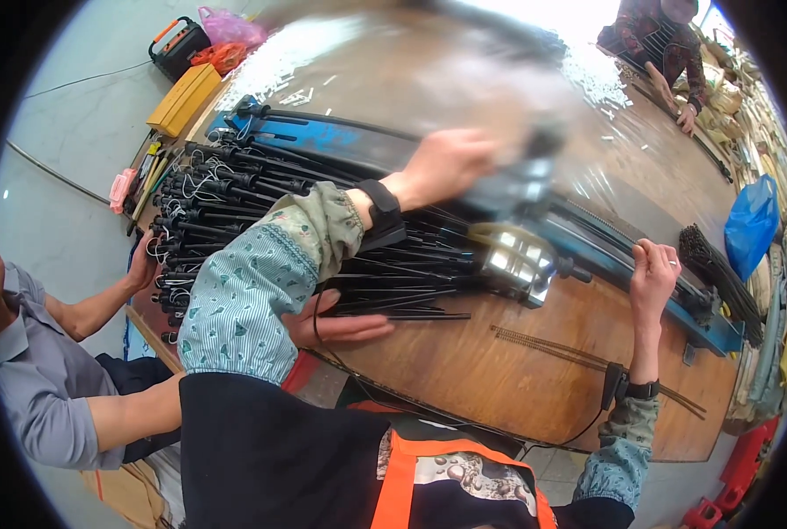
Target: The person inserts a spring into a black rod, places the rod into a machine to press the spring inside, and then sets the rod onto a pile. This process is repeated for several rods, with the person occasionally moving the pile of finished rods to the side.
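Observation:
My left hand (453, 164) is closed, its fingers curled beside a blurred metal machine part (530, 181). What lies inside those fingers is too smeared to make out. Just below is a shiny metal block (515, 260) with a dark knob, sitting across a long blue rail fixture (711, 331). A long coil spring (592, 216) lies along that rail. Over the rail's right part, my right hand (654, 275) is closed in a pinch; whatever it grips is hidden. Left of the block, many black rods with thicker ends (226, 194) lie in a pile under my left forearm.
A co-worker in a grey shirt (41, 379) sits at left, one hand (349, 328) under my left arm. Thin springs (579, 353) lie on the wooden table (499, 397). Another person (662, 44) works at far right. A yellow box (185, 99) and blue bag (751, 229) flank the table.

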A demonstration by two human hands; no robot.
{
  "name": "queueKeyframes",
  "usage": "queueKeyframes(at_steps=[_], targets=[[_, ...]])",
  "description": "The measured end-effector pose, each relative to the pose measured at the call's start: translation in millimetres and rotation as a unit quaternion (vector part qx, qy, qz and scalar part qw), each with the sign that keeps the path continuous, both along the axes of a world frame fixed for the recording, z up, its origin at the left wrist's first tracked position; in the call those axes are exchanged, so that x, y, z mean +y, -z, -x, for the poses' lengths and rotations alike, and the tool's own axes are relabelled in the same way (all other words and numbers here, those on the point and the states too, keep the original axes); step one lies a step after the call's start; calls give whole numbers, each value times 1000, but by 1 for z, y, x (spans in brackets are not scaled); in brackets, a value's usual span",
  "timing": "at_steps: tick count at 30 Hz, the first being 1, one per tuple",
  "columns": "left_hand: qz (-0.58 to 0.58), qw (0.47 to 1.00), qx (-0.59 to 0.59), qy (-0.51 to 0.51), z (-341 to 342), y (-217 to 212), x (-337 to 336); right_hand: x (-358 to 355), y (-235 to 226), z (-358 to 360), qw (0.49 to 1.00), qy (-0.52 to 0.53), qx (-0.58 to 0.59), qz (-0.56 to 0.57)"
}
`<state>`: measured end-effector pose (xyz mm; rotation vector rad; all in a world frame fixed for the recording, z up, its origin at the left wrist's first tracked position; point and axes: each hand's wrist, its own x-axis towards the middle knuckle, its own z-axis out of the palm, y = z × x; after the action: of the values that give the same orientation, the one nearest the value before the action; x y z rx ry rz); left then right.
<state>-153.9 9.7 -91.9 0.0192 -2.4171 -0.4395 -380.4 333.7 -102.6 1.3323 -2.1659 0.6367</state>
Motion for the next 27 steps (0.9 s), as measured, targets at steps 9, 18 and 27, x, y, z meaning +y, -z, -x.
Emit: queueKeyframes(at_steps=[9, 18, 27], targets=[[57, 990, -127, -6, 17, 8, 3, 18, 9, -67, 994, -89, 57, -36], [92, 986, -132, -51, 20, -2, 13, -1, 25, -91, 977, -113, -160, 77], [150, 984, -86, -36, 27, 8, 17, -9, 29, -89, 918, -154, -359, 73]])
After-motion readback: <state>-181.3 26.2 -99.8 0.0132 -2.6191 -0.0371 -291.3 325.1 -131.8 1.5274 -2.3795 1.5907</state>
